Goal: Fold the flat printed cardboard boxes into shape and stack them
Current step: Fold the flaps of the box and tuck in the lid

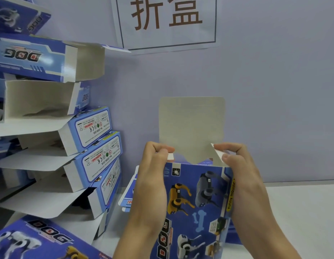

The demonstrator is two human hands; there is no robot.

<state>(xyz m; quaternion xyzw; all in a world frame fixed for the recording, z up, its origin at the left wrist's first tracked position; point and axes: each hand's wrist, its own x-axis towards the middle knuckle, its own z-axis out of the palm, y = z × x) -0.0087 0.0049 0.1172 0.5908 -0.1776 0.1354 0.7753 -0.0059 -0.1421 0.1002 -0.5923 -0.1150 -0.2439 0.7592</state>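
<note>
A person holds a blue "DOG" toy box [196, 206] upright above the white worktop [302, 212], its top flap [191, 128] standing open. Left hand [153, 176] and right hand [241, 176] each pinch a side flap between curled fingers. Left of the box, folded boxes [87, 146] lie stacked.

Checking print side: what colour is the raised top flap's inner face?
Plain greyish-white, unprinted top flap; head view.

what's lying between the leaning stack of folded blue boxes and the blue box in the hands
In the head view, a flat blue printed cardboard piece lies on the white table there, partly hidden behind the left hand.
</note>
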